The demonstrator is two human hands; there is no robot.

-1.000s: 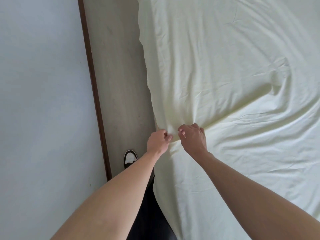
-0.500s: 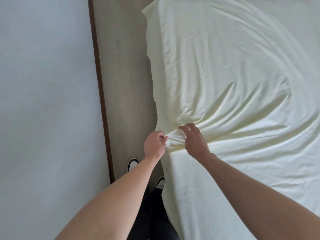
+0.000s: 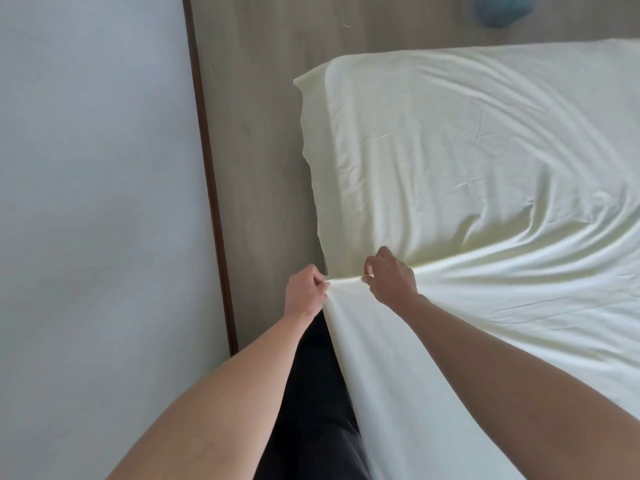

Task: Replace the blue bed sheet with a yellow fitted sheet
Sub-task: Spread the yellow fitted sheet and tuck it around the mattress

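The yellow sheet [image 3: 467,161] looks soft, light and floppy, so the left hand [image 3: 306,292] and right hand [image 3: 391,280] both pinch its edge, close together.

Your two forearms come up from the near edge of the view, and both are bare — no sleeve, cuff, watch, band or ring shows anywhere along them. Your left hand [image 3: 307,292] and right hand [image 3: 391,278] are bare too, without gloves, and the nails that can be seen are short and plain. Between the forearms, low in the view, you can see your legs in dark, near-black trousers [image 3: 317,403] of a smooth, matte cloth with a few soft folds — no pattern, seam detail or pocket can be made out on them. Your feet are hidden from this angle.
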